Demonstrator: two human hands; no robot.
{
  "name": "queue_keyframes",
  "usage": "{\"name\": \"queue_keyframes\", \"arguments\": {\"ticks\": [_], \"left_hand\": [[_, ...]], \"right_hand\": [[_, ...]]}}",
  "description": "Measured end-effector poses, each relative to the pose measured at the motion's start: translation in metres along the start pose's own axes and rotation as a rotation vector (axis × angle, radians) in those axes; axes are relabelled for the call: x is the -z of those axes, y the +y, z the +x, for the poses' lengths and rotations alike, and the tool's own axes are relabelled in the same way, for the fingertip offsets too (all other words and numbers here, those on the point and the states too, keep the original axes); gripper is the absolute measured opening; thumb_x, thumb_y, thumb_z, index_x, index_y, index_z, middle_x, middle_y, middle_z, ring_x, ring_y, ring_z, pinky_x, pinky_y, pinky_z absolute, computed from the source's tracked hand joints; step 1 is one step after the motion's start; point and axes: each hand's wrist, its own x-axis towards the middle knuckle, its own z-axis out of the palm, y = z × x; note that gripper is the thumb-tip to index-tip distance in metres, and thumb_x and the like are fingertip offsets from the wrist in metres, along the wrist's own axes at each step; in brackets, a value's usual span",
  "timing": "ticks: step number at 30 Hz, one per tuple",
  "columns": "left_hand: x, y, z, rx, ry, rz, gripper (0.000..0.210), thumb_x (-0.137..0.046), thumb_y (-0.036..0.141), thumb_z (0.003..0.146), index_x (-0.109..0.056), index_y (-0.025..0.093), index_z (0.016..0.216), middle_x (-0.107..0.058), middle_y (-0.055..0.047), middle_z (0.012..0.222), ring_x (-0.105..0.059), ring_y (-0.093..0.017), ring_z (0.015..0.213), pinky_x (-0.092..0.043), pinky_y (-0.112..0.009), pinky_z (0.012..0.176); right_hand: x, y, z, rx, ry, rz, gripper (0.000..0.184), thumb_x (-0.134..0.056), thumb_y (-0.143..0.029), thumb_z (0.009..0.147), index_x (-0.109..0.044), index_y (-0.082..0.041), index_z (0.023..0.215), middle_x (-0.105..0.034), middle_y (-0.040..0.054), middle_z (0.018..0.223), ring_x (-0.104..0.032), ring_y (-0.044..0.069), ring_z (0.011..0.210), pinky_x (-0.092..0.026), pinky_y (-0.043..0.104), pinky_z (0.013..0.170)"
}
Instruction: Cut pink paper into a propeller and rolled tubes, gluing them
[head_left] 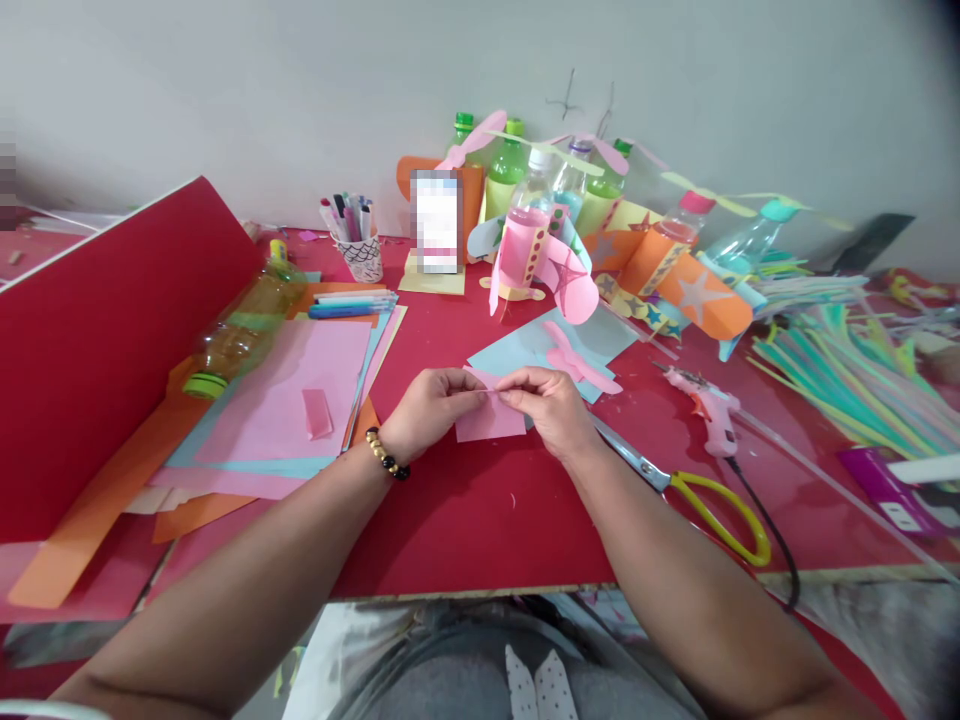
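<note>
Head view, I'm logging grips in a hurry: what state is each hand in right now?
Left hand: closed, pinching pink paper between thumb and fingers.
Right hand: closed, pinching the pink paper too.

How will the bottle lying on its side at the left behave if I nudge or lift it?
The bottle will probably roll if nudged, as its rounded side is down, though the red board beside it may stop it. It is likely light for its size: the wall is see-through and no liquid shows.
</note>
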Motion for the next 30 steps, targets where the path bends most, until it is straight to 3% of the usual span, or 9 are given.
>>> {"name": "queue_keyframes", "arguments": {"ticks": [5,18,24,30], "left_hand": [[-0.004,0.0001,-0.0012,0.086,0.001,-0.169,0.017,-0.061,0.03,0.073,-0.062,0.012,0.073,-0.061,-0.001,0.068,-0.053,-0.01,0.061,-0.042,-0.022,0.059],[-0.005,0.004,-0.0038,0.131,-0.023,-0.254,0.023,-0.064,0.036,0.072,-0.063,0.013,0.071,-0.059,0.001,0.064,-0.048,-0.008,0.056,-0.037,-0.02,0.054],[-0.0027,0.0046,-0.0034,0.112,-0.033,-0.211,0.021,-0.065,0.034,0.071,-0.061,0.013,0.067,-0.056,0.002,0.06,-0.047,-0.007,0.055,-0.037,-0.021,0.056],[-0.0006,0.0044,-0.0027,0.021,0.016,0.01,0.023,-0.061,0.036,0.073,-0.061,0.013,0.072,-0.057,0.0,0.065,-0.047,-0.009,0.057,-0.037,-0.021,0.055]], "right_hand": [[0.0004,-0.0029,-0.0013,0.053,0.005,-0.098,0.011,-0.06,-0.016,0.073,-0.07,-0.021,0.075,-0.064,-0.0021,0.066,-0.053,0.011,0.062,-0.041,0.024,0.061],[-0.001,-0.006,-0.0036,0.18,0.024,-0.28,0.016,-0.056,-0.013,0.075,-0.07,-0.02,0.078,-0.068,-0.0001,0.072,-0.06,0.014,0.068,-0.045,0.026,0.066],[-0.0006,-0.0056,-0.0031,0.094,0.022,-0.211,0.011,-0.058,-0.02,0.075,-0.069,-0.02,0.078,-0.067,0.001,0.073,-0.058,0.014,0.068,-0.044,0.027,0.066],[0.0002,0.0003,-0.0004,-0.119,-0.032,0.025,0.019,-0.067,-0.034,0.069,-0.068,-0.019,0.082,-0.064,0.0,0.067,-0.054,0.013,0.061,-0.043,0.027,0.062]]}}
